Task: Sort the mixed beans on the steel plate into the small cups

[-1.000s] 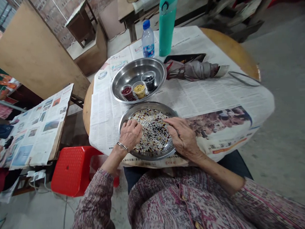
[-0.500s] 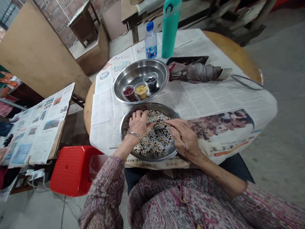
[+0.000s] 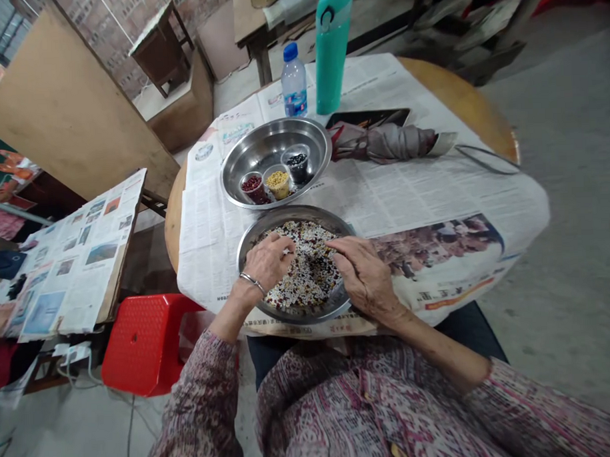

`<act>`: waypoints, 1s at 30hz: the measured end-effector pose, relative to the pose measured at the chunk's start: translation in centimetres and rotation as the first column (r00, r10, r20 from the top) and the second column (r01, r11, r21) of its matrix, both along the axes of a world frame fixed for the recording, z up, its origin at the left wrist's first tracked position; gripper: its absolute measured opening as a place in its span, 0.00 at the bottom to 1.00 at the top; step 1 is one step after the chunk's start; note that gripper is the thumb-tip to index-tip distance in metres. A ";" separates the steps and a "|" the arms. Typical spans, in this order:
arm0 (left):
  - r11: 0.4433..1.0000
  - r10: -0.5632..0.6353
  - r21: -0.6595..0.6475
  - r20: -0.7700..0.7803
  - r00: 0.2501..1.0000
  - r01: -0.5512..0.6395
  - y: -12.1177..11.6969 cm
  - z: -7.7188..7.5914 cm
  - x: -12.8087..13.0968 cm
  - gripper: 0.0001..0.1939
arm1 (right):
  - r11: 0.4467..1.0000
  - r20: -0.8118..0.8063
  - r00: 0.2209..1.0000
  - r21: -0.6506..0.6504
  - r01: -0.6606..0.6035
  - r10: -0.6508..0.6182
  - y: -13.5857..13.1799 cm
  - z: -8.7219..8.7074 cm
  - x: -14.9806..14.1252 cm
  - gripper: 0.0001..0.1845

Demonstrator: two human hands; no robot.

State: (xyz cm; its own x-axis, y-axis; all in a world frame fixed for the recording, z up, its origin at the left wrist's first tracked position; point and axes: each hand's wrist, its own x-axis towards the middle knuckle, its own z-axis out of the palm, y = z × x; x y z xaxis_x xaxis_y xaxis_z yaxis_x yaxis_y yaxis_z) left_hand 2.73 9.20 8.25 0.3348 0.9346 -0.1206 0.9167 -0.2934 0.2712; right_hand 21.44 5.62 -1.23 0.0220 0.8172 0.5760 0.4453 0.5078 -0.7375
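A steel basin [image 3: 294, 214] on the newspaper holds a mix of white, dark and reddish grains and beans. My left hand [image 3: 266, 262] rests in the basin's left part, fingertips curled into the grains, with a metal bangle [image 3: 251, 282] on the wrist. My right hand [image 3: 364, 276] lies over the basin's right rim, its fingertips touching the mix. Whether either hand pinches grains is hard to see. Beyond stands a larger steel basin [image 3: 276, 139] with small cups of red beans [image 3: 253, 188], yellow grains [image 3: 277, 185] and black beans [image 3: 297, 169].
Newspaper covers the round wooden table [image 3: 460, 100]. A water bottle [image 3: 294, 82], teal flask [image 3: 331, 51] and folded umbrella [image 3: 382, 144] stand beyond the basins. A red plastic stool [image 3: 139, 344] sits left, near a newspaper-covered table [image 3: 76, 263].
My left hand has shifted slightly down and left within the basin since half a second ago. My right hand stays almost in place. The view has tilted slightly.
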 end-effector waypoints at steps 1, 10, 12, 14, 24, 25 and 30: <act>0.999 0.043 0.019 -0.016 0.999 -0.043 -0.2 0.4 -0.1 0.04 | 1.000 -0.002 1.000 -0.004 0.001 -0.001 0.0 0.0 0.0 0.16; 0.993 0.054 0.104 -0.040 0.998 -0.049 1.8 -2.7 3.4 0.29 | 1.000 -0.006 1.000 -0.018 -0.007 0.006 0.0 -0.2 0.0 0.17; 0.994 0.006 0.110 -0.034 0.999 -0.002 2.3 -3.6 4.2 0.29 | 1.000 -0.013 1.000 -0.019 -0.004 0.003 0.0 -0.2 0.0 0.17; 0.994 -0.058 0.094 -0.013 0.998 0.059 2.7 -4.2 4.8 0.21 | 1.000 -0.016 1.000 -0.017 0.000 -0.001 0.0 -0.2 0.0 0.17; 0.983 -0.177 0.028 -0.100 0.979 0.180 2.3 -3.0 3.4 0.11 | 1.000 -0.016 1.000 -0.006 -0.002 0.002 0.0 0.0 0.0 0.16; 0.986 -0.152 0.055 -0.122 0.981 0.160 2.0 -2.8 2.8 0.10 | 1.000 -0.016 1.000 -0.006 -0.005 0.004 0.0 0.0 0.0 0.16; 0.989 -0.049 0.131 -0.148 0.988 0.069 0.1 -2.1 0.3 0.09 | 1.000 -0.021 1.000 -0.025 0.000 -0.001 0.0 0.2 0.0 0.16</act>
State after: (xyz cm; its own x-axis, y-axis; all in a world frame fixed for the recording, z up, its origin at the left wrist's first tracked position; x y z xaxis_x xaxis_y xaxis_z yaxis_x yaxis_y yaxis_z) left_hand 3.03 9.33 6.11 0.3780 0.9247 -0.0457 0.9233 -0.3729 0.0918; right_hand 21.41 5.57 -1.03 0.0344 0.8312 0.5550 0.4298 0.4890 -0.7590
